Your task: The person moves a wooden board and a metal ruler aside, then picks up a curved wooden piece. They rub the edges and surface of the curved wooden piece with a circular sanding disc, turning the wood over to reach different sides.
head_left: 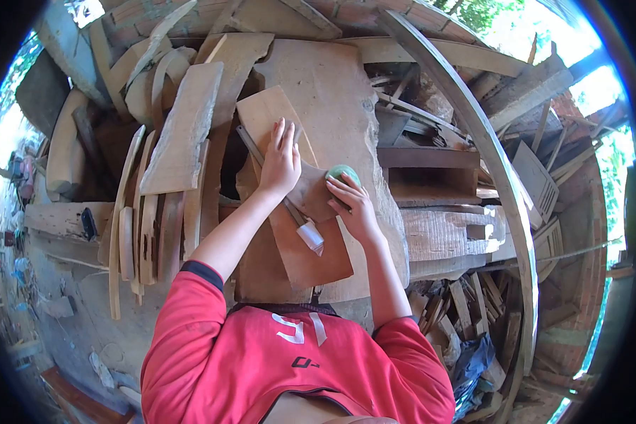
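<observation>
My left hand lies flat, fingers stretched out, on a brown wooden piece beside a pale rectangular board. My right hand has its fingers bent over a round green object at the right end of the curved brown piece. Under my left wrist passes a long narrow tool with a whitish, pointed end. A reddish-brown flat piece lies below, on a large wooden slab.
Upright planks stand to the left of the slab. A long curved beam arches along the right side. Wood scraps and a dark plastic bag are at the lower right.
</observation>
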Available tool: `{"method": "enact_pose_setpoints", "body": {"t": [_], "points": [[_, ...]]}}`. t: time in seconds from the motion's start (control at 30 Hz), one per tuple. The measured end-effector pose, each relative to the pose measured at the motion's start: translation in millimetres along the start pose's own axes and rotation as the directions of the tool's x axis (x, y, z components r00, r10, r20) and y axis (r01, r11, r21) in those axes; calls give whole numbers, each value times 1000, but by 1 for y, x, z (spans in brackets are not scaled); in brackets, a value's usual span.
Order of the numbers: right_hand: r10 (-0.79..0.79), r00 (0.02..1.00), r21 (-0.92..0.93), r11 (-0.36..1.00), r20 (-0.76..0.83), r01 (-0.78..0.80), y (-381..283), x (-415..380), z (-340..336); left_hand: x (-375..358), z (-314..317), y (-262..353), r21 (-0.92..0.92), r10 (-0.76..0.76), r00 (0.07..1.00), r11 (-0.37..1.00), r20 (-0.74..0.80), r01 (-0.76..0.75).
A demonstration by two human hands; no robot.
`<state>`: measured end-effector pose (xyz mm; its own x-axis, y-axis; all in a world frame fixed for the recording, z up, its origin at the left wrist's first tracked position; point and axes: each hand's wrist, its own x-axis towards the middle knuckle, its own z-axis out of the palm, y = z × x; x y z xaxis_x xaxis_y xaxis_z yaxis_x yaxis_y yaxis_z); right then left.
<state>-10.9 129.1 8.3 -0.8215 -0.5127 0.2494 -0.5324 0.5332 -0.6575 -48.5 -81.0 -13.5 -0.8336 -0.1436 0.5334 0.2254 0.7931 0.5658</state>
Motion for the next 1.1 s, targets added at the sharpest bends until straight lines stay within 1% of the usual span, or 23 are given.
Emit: {"method": "enact_pose_setpoints", "body": {"t": [0.03, 0.07, 0.1, 0.13, 0.17, 0.2, 0.23, 0.3, 0.33, 0.4, 0.43, 0.5, 0.57, 0.63, 0.73, 0.8, 0.83, 0.9, 0.93, 1.0, 1.03, 1.07, 1.1], "points": [[3, 1000, -10, 1000, 7, -3, 0, -4, -1, 2, -2, -1, 43, -4, 999, 999, -51, 6], [24, 999, 47, 999, 26, -25, 0, -9, -2, 5, -4, -3, 248, -15, 991, 968, -129, 47], [18, 999, 55, 998, 28, -19, -2, -12, -3, 12, -13, -1, 257, -16, 991, 965, -131, 49], [36, 999, 43, 998, 26, -37, -7, -16, -6, 19, -24, 1, 316, -165, 983, 939, 77, 133], [56, 998, 29, 998, 22, -57, -12, -18, -7, 23, -31, 2, 389, -316, 909, 900, 272, 197], [56, 998, -14, 998, 22, -56, -16, -20, -8, 20, -28, -1, 355, -162, 976, 930, 149, 100], [58, 998, -15, 998, 21, -57, -18, -21, -9, 18, -24, -4, 353, -160, 976, 930, 150, 99], [47, 998, -95, 994, 30, -44, -21, -21, -11, 18, -16, -5, 319, -182, 950, 943, 253, 96], [49, 998, -101, 994, 31, -46, -24, -22, -14, 16, -9, -7, 313, -182, 950, 945, 253, 97], [23, 999, -141, 990, 41, -17, -28, -21, -17, 17, 5, -7, 142, -175, 968, 978, 180, 150], [23, 999, -141, 990, 44, -16, -28, -23, -18, 16, 8, -6, 143, -178, 967, 978, 180, 153], [17, 1000, -113, 993, 5, -17, -27, -28, -19, 16, 14, -1, 133, -98, 977, 988, 191, 73], [18, 1000, -112, 994, -15, -20, -27, -33, -17, 19, 17, 1, 98, -76, 975, 994, 210, 56], [25, 999, -116, 993, -37, -29, -27, -36, -16, 22, 23, 3, 86, -16, 976, 996, 217, -3], [1, 999, -178, 984, -55, -11, -27, -34, -15, 22, 25, 4, 59, -9, 982, 998, 186, -2], [3, 996, -110, 994, -89, -13, -27, -30, -12, 21, 25, 2, 32, 1, 989, 999, 151, -6], [8, 996, -107, 994, -85, -17, -26, -27, -12, 19, 25, 2, 32, -3, 988, 999, 156, -2], [-36, 997, -109, 994, -61, 29, -21, -13, -12, 21, 23, 3, 15, -7, 990, 1000, 141, 5], [-27, 998, -41, 999, -59, 25, -20, -3, -12, 21, 21, 4, 17, -4, 990, 1000, 141, 1], [-32, 998, -5, 999, -47, 32, -11, 20, -8, 21, 17, 10, 139, -88, 987, 988, 134, 70], [-34, 999, 31, 999, -28, 35, -9, 30, -6, 22, 16, 11, 136, -90, 987, 988, 132, 72], [47, 999, 165, 985, -25, -42, -8, 37, -5, 22, 14, 12, 197, -104, 988, 977, 113, 80], [46, 999, 160, 986, -19, -43, -7, 36, -4, 20, 15, 11, 259, -118, 989, 962, 92, 90]]}}
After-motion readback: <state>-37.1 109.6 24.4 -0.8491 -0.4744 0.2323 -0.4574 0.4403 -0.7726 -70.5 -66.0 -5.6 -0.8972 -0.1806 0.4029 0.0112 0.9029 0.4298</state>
